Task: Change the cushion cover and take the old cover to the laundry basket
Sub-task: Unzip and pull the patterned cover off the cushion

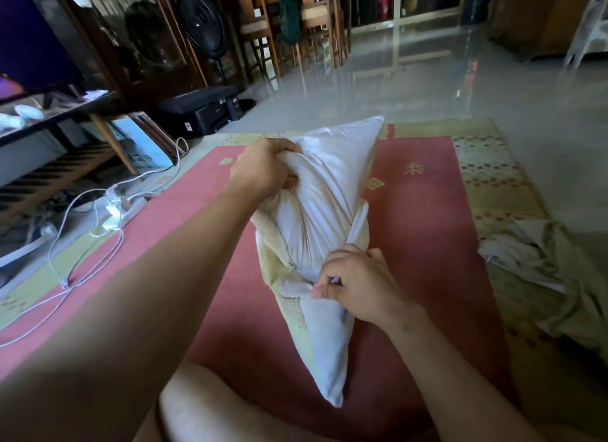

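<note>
A cushion stands tilted on the red rug, mostly wrapped in a white cover (332,178). The yellowish cushion insert (273,260) shows along its left side where the cover gapes. My left hand (263,168) clutches a bunch of the white cover near the top left. My right hand (358,283) pinches the cover's edge by the opening, lower down. A crumpled beige cover (539,264) lies on the rug to the right, apart from both hands. No laundry basket is in view.
The red rug (427,231) with a patterned border covers the floor. White cables and a power strip (112,211) trail at the left by a TV stand (65,119). A black printer (200,109), a standing fan (200,23) and wooden chairs (263,30) stand behind. My knee (210,405) is below.
</note>
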`<state>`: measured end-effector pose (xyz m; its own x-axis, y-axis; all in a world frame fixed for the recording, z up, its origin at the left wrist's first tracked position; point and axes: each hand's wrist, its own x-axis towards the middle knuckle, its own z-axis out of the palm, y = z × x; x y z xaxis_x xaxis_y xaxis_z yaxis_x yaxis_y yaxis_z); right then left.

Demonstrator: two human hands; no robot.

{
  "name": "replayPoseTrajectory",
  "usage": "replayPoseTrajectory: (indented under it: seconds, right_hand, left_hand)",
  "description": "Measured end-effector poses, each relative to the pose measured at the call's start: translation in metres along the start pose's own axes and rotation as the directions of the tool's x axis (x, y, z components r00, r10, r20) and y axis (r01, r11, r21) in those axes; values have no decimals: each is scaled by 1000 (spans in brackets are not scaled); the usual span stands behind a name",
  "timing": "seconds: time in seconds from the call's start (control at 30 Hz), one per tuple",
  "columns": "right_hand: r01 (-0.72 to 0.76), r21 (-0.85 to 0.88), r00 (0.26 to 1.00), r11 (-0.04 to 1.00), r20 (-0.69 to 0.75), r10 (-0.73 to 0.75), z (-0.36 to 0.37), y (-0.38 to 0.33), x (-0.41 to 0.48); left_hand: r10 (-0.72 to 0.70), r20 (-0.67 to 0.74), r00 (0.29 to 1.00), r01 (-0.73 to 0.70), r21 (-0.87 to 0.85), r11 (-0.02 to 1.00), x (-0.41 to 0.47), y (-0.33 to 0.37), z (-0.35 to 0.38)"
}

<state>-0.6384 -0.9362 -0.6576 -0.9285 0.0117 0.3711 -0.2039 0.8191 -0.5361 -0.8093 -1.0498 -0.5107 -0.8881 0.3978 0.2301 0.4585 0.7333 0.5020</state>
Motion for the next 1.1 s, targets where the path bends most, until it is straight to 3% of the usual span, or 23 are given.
replayPoseTrajectory:
  seconds: [0.07, 0.2, 0.37, 0.47, 0.53, 0.6, 0.67, 0.73, 0.83, 0.9, 0.97, 1.03, 1.1]
  right_hand:
    - [25, 24, 1000, 999, -11, -25, 1, 3, -2]
    - [42, 170, 970, 985, -244, 0, -12, 22, -5]
    - [-144, 9, 954, 990, -263, 141, -20, 51, -4]
    - [-339, -37, 936, 940, -109, 334, -7, 53, -7]
    - [-505, 54, 862, 861, 80, 501, -2, 53, -8]
    - [-562, 116, 825, 819, 155, 544, -1, 50, -12]
    - [-524, 34, 852, 851, 38, 523, -5, 47, -13]
    - [-456, 4, 875, 890, -184, 448, -15, 42, -10]
    - [-129, 314, 863, 941, -432, 263, -43, 30, 2]
    - [11, 609, 870, 793, -397, 293, -64, 17, 5]
    - [19, 778, 877, 628, -314, 362, -85, 15, 3]
    - [-34, 823, 873, 567, -252, 418, -106, 28, -7]
    - [-162, 779, 878, 606, -167, 449, -127, 41, -21]
  left_hand:
    - [51, 20, 998, -52, 12, 999, 3, -4, 0]
    - [360, 111, 926, -368, 62, 928, -6, -15, -3]
    - [597, 92, 797, -603, 97, 791, -32, -29, -1]
    - [610, 48, 791, -611, 108, 784, -35, -36, -6]
    - [580, 30, 814, -580, 92, 809, -32, -41, -10]
    - [529, 32, 848, -530, 34, 847, -27, -43, -11]
    - [463, 25, 886, -462, -34, 886, -25, -38, -10]
    - [396, -24, 918, -393, -197, 898, -29, -25, -5]
    - [355, -21, 935, -320, -486, 813, -45, 9, 7]
    - [371, 74, 926, -240, -644, 726, -62, 36, 17]
    - [428, 198, 882, -153, -738, 658, -80, 54, 33]
    - [517, 235, 823, -251, -667, 701, -91, 56, 59]
    - [587, 269, 764, -407, -505, 761, -99, 48, 89]
